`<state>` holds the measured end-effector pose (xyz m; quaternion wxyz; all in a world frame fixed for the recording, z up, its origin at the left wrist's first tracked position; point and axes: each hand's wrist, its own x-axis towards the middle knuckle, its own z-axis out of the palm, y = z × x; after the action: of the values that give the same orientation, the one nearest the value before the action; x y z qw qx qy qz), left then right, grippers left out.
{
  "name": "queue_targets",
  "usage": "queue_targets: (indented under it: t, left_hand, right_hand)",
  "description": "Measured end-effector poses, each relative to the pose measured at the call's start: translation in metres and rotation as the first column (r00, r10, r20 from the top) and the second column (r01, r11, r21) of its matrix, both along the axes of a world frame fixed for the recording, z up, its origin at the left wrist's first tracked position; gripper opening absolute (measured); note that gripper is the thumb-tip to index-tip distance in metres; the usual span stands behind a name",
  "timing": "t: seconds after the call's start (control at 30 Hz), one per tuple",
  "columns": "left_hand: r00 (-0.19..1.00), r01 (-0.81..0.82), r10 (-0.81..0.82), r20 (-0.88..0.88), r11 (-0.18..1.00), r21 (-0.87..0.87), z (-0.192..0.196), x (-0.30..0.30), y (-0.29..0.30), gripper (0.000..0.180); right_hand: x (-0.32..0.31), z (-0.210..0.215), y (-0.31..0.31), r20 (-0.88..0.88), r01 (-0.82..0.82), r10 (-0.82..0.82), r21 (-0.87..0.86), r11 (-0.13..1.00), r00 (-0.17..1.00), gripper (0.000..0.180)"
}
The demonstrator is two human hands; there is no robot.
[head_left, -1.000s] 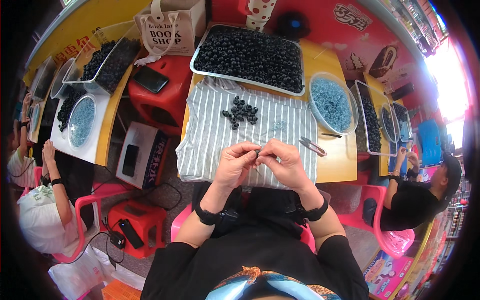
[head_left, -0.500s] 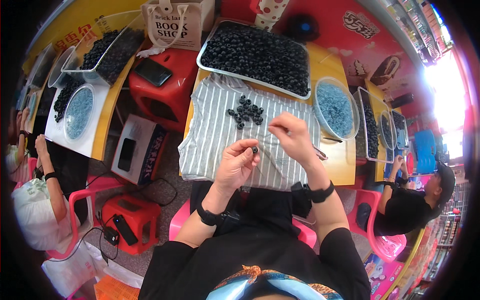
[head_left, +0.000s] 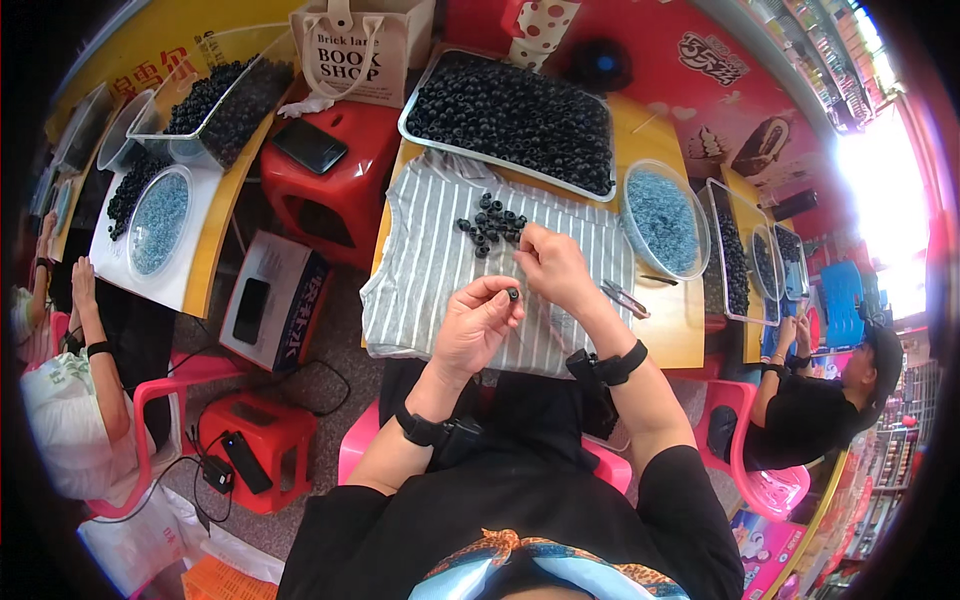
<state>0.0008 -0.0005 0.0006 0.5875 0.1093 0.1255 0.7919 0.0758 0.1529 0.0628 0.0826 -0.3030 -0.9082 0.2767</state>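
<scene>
My left hand (head_left: 472, 325) pinches a small black bead (head_left: 513, 295) between thumb and fingertips. To its right, my right hand (head_left: 557, 270) has its fingers pressed together, back of the hand up. Whatever it may hold is too small or hidden to name. Its fingertips are beside a loose pile of black beads (head_left: 487, 225), on a grey and white striped cloth (head_left: 410, 275). A pair of small snips (head_left: 625, 299) lies right of my right wrist, near the cloth's edge.
Behind the cloth stands a clear tray (head_left: 460, 157) full of black beads. A round tub (head_left: 706, 240) of pale blue pieces is at the right. A red stool (head_left: 345, 190) with a phone (head_left: 309, 146) adjoins the table's left. Other people sit at both sides.
My right hand has moved left and slightly down, toward the bead pile and my left hand. More of the snips shows. My left hand still pinches the bead, almost in the same place.
</scene>
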Motion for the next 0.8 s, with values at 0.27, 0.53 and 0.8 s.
queue_targets:
  t: [0.27, 0.53, 0.8]
  left_hand:
    - [0.999, 0.011, -0.011, -0.045, 1.000, -0.001, 0.000, 0.000, 0.000, 0.020]
    - [1.000, -0.012, 0.011, -0.023, 0.999, -0.031, 0.000, 0.000, 0.000, 0.020]
    - [0.998, -0.023, 0.021, -0.061, 0.999, -0.026, 0.004, -0.001, 0.001, 0.019]
  right_hand:
    - [-0.003, -0.013, 0.002, -0.171, -0.011, 0.041, 0.177, 0.984, 0.984, 0.017]
    - [0.016, 0.007, -0.010, -0.266, 0.030, -0.044, -0.058, 0.998, 0.963, 0.010]
    - [0.046, 0.025, -0.067, -0.612, -0.127, -0.048, -0.240, 0.962, 0.789, 0.011]
